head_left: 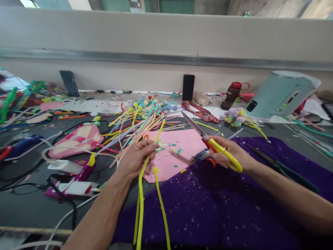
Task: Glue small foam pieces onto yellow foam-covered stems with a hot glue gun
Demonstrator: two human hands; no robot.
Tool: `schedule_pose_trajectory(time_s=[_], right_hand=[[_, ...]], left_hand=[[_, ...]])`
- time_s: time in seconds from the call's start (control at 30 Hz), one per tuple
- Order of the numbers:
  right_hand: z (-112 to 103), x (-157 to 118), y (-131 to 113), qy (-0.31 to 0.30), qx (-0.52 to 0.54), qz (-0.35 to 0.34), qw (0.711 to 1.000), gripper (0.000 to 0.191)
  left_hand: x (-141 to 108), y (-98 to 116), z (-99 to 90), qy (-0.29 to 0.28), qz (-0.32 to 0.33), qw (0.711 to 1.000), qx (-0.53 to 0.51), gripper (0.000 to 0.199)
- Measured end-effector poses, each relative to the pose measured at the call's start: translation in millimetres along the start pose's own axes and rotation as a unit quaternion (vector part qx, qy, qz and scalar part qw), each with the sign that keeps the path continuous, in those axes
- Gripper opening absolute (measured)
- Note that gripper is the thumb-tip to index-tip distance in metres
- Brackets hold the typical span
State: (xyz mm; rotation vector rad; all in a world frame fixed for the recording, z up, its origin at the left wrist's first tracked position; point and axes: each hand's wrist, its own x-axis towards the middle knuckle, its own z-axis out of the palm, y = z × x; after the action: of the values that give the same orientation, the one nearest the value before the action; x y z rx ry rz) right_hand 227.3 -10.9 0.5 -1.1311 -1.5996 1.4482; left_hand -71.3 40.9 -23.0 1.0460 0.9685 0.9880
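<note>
My left hand (pixel 139 156) pinches a long yellow pipe cleaner (pixel 141 194), whose short upper end sticks out above the fingers while the rest hangs down toward the front. Another yellow stem (pixel 161 205) with a small knotted top lies just right of it. My right hand (pixel 225 152) holds yellow-handled scissors (pixel 221 149), their blades pointing up and to the left, away from the stem. Between and behind the hands is a pink sheet (pixel 169 163) scattered with small green and cream clippings (pixel 179 150). A small dark-blue patterned object (pixel 201 155) lies below the scissors.
Purple cloth (pixel 197 208) covers the front. Behind are bundled pipe cleaners (pixel 142 119), a phone (pixel 188 87), a brown bottle (pixel 230 95), a pale kettle (pixel 278 93) and a pompom bunch (pixel 234 117). Left are cables, a magenta power strip (pixel 84 172) and a pink craft piece (pixel 78 140). Dark scissors (pixel 281 168) lie right.
</note>
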Motion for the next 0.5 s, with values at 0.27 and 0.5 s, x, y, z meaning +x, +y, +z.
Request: schedule_pose_trajectory(time_s=[0.27,0.5], right_hand=[[-4.1,1.7,13.8,0.055,-0.016,-0.01,0.998,0.054],[-3.1,-3.8,16.8,0.05,-0.033,-0.004,0.998,0.063]], left_hand=[[-1.4,0.3,5.7,-0.001,-0.008,1.0,0.004,0.014],[-2.0,-1.7,6.2,-0.005,-0.027,0.999,0.025,0.016]])
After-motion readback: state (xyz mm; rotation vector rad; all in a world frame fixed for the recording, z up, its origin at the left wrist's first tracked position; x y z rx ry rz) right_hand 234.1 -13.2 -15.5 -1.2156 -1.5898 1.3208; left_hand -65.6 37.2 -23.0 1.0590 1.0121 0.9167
